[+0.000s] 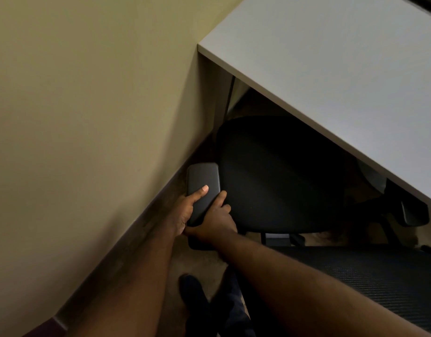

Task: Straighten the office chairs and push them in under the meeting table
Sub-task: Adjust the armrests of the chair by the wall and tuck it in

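- A pale wall is filling the left of the view and meeting a dark baseboard, and the corner of the white meeting table is jutting in from the upper right over a dim carpeted floor.
- The black office chair is sitting in the narrow space between wall and table, its seat already partly under the tabletop edge and its mesh backrest lying nearest the camera.
- Its far armrest is showing just at the table's edge, so the chair is looking close to home but not yet fully in, as far as I can judge; whether it is square to the table is hard to tell from this angle.
- No other chairs are appearing here, so how many are left cannot be told.
- Both arms are reaching forward and down to the near armrest, which is lying just beside the wall.
- The left hand is gripping the pad from the wall side, its thumb lying flat across the top.
- The right hand is holding the same pad from the seat side, fingers curling over the inner edge.
- A dark shoe is standing on the floor below.
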Motion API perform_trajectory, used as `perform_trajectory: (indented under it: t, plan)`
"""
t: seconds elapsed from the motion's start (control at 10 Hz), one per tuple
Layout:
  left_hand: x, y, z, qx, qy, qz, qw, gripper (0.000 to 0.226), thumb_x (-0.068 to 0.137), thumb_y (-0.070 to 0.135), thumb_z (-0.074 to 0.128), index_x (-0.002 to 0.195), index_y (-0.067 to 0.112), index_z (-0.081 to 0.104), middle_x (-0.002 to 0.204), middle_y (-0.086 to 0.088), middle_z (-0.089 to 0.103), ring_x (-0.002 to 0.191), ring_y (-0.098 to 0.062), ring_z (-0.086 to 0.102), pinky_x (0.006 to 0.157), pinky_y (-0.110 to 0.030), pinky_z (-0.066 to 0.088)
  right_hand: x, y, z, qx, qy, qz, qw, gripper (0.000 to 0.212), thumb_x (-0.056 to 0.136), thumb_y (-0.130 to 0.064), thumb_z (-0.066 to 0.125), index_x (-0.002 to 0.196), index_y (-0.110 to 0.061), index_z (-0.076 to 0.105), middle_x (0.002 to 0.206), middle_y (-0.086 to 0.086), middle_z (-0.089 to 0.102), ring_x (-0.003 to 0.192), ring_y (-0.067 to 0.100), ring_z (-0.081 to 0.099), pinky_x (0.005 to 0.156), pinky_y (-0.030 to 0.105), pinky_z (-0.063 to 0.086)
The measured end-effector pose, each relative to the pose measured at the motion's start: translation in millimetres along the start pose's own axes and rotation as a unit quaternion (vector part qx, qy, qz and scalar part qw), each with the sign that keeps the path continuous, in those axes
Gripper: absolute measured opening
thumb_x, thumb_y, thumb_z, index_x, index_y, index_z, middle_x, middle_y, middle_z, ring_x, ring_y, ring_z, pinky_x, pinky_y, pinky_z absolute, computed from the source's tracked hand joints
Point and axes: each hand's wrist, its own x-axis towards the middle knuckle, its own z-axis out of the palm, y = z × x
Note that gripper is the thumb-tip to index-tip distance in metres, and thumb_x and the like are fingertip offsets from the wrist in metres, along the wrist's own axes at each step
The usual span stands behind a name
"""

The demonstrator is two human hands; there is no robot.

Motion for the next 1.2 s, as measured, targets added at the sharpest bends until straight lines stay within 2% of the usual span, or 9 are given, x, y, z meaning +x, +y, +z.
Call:
perform_trajectory:
  t: [0.2, 0.3, 0.4, 0.6, 0.8, 0.9, 1.0, 1.1, 1.2]
  plan:
    - [0.1, -7.3, -1.4, 0.018, -0.01, -0.024, 0.999, 0.022, 0.097, 0.036, 0.056, 0.088, 0.026, 0.073, 0.114, -0.001, 0.068, 0.086, -0.012, 0.069, 0.06, -0.028, 0.053, -1.3, 3.9, 3.8, -0.012, 0.002, -0.001, 1.0, 0.146, 0.058, -0.059, 0.085, 0.15, -0.018, -0.021, 0.136, 0.015, 0.036, 0.111, 0.028, 0.057, 0.08, 0.038, 0.05]
    - [1.8, -9.2, -2.3, 0.038, -0.002, 0.005, 0.999, 0.009, 0.093, 0.035, 0.063, 0.093, 0.026, 0.062, 0.113, 0.0, 0.066, 0.074, -0.007, 0.069, 0.057, -0.024, 0.051, -4.2, 6.8, 8.3, 0.005, 0.009, 0.01, 1.0, 0.143, 0.06, -0.057, 0.084, 0.15, -0.02, -0.021, 0.136, 0.014, 0.037, 0.113, 0.028, 0.056, 0.08, 0.039, 0.048]
    - [-4.8, -7.3, 1.6, 0.04, 0.014, 0.017, 0.999, 0.014, 0.095, 0.031, 0.06, 0.106, 0.022, 0.061, 0.117, 0.001, 0.064, 0.085, -0.009, 0.067, 0.052, -0.019, 0.048, -3.6, 7.2, 6.5, 0.008, 0.003, 0.012, 1.0, 0.144, 0.058, -0.058, 0.085, 0.15, -0.02, -0.02, 0.137, 0.014, 0.036, 0.115, 0.03, 0.055, 0.085, 0.042, 0.051]
    - [-18.8, -2.0, 7.9, 0.038, 0.019, 0.011, 0.999, 0.044, 0.099, 0.024, 0.053, 0.139, 0.007, 0.045, 0.14, -0.016, 0.052, 0.126, -0.032, 0.051, 0.05, -0.015, 0.044, -1.4, 6.3, 5.6, 0.03, -0.008, 0.02, 0.999, 0.144, 0.058, -0.053, 0.088, 0.149, -0.025, -0.02, 0.138, 0.015, 0.037, 0.12, 0.031, 0.053, 0.09, 0.045, 0.052]
    - [-29.9, 0.6, 3.0, 0.105, 0.049, 0.06, 0.991, 0.056, 0.095, 0.028, 0.06, 0.143, 0.008, 0.039, 0.142, -0.016, 0.049, 0.101, -0.014, 0.062, 0.039, -0.007, 0.042, -0.5, 2.1, -14.2, -0.033, -0.019, 0.026, 0.999, 0.146, 0.056, -0.061, 0.087, 0.152, -0.018, -0.015, 0.149, 0.014, 0.03, 0.128, 0.035, 0.047, 0.096, 0.048, 0.047]
    - [-34.3, 6.4, -6.3, 0.174, 0.063, 0.108, 0.977, 0.075, 0.091, 0.037, 0.065, 0.151, 0.015, 0.026, 0.15, -0.012, 0.041, 0.098, -0.003, 0.062, 0.074, -0.009, 0.047, 0.4, -3.6, -52.1, -0.119, 0.024, -0.043, 0.992, 0.14, 0.059, -0.071, 0.079, 0.155, -0.016, -0.007, 0.157, 0.013, 0.023, 0.136, 0.037, 0.037, 0.105, 0.052, 0.04]
    - [-43.7, 18.4, -13.6, 0.252, 0.097, 0.135, 0.953, 0.098, 0.083, 0.05, 0.07, 0.155, 0.025, 0.01, 0.161, -0.009, 0.022, 0.142, -0.027, 0.032, 0.107, -0.038, 0.035, -8.3, -6.3, -100.6, -0.203, 0.04, -0.124, 0.971, 0.128, 0.066, -0.073, 0.072, 0.156, -0.017, -0.001, 0.16, 0.013, 0.018, 0.144, 0.036, 0.025, 0.117, 0.054, 0.022]
    - [-62.7, 32.4, -12.9, 0.302, 0.103, 0.189, 0.929, 0.101, 0.08, 0.053, 0.073, 0.155, 0.029, 0.01, 0.161, -0.007, 0.018, 0.144, -0.027, 0.026, 0.111, -0.043, 0.032, -31.2, -4.8, -147.4, -0.262, 0.023, -0.164, 0.951, 0.121, 0.071, -0.072, 0.069, 0.156, -0.018, 0.002, 0.163, 0.011, 0.013, 0.147, 0.036, 0.019, 0.119, 0.056, 0.016]
    - [-92.9, 45.0, -3.0, 0.353, 0.082, 0.237, 0.901, 0.093, 0.082, 0.05, 0.071, 0.154, 0.027, 0.017, 0.16, -0.005, 0.022, 0.143, -0.023, 0.029, 0.109, -0.035, 0.03, -64.7, 1.1, -193.1, -0.267, 0.002, -0.161, 0.95, 0.115, 0.072, -0.07, 0.07, 0.156, -0.017, 0.011, 0.16, 0.011, 0.018, 0.141, 0.037, 0.031, 0.115, 0.05, 0.03]
